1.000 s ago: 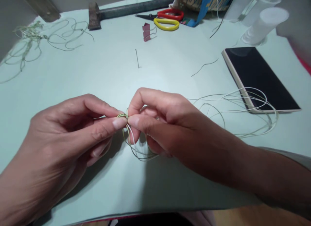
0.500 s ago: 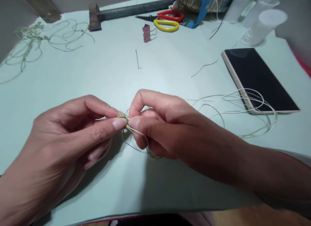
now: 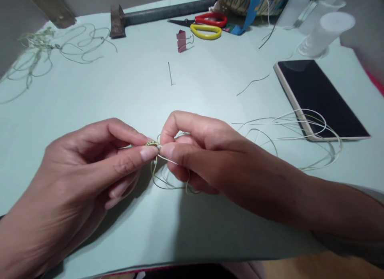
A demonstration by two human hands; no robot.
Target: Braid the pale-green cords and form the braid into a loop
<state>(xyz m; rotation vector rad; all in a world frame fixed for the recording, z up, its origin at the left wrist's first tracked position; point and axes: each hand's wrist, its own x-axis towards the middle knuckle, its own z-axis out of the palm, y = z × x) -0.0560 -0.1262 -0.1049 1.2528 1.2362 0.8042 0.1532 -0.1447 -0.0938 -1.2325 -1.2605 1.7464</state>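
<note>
Between the thumb and index finger of my left hand is pinched a small piece of green knotted cord, of which only the top edge shows. My right hand meets it from the right, thumb and index fingertip closed on thin cord right beside the knots. Loose strands, white and green, loop down below the fingertips. Longer cord ends trail out past my right hand and lie across the phone. How the strands cross inside the pinch is hidden.
Behind my hands lie a pin, a dark red binder clip, scissors and a hammer. Tangled green cord sits at the left. At the right are a phone and white spools.
Both hands have shifted very slightly to the right. A white strand below my fingertips now runs straighter toward my right hand, and the hanging loop has changed shape.
</note>
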